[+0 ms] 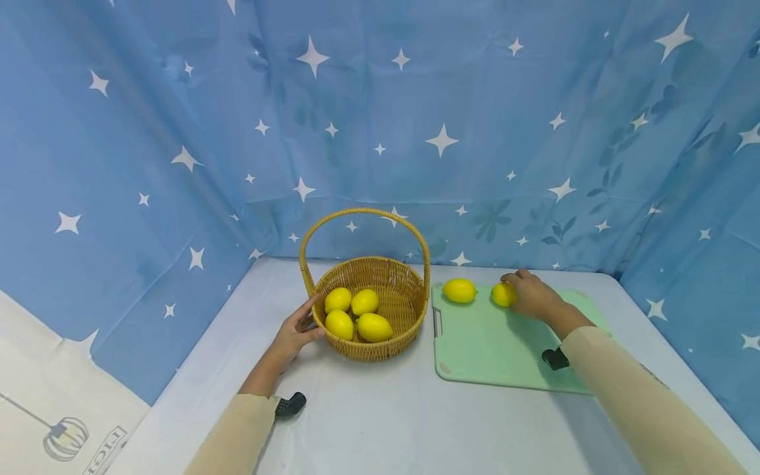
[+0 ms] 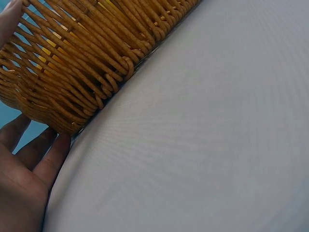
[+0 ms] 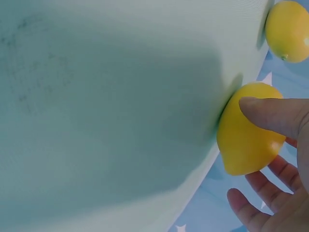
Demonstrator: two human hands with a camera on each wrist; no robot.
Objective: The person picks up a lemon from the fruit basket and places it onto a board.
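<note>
Right, head view first: the person's left hand (image 1: pixel 299 330) is resting flat against the near-left wall of the wicker basket (image 1: pixel 404 297), fingers straight and not wrapped round anything, which is probably bracing the basket so it doesn't slide on the white table (image 1: pixel 386 409). Four lemons are sitting inside it, bunched toward the front; the handle is standing upright over them. The right hand (image 1: pixel 531 295) is reaching across to the far edge of the green cutting board (image 1: pixel 493 349), which is lying just beside the basket. Its fingers are curling over the held lemon (image 1: pixel 502 294), which is sitting on the board. A loose lemon (image 1: pixel 460 290) is lying to the left of it on the same far edge, apart from the hand.

Left wrist view: fingers (image 2: pixel 38 154) are lying straight along the woven wall (image 2: pixel 87 63) near its base, touching it, nothing gripped. Yellow is showing through the weave.

Right wrist view: the thumb (image 3: pixel 270 113) is pressing on top of the lemon (image 3: pixel 248 130) and the other fingers (image 3: pixel 251 208) are cupping beneath and behind it, loosely spread, so the grasp is looking only partly closed. The lemon is touching the board (image 3: pixel 106 106). The second lemon (image 3: pixel 287 29) is lying clear of the hand.
</note>
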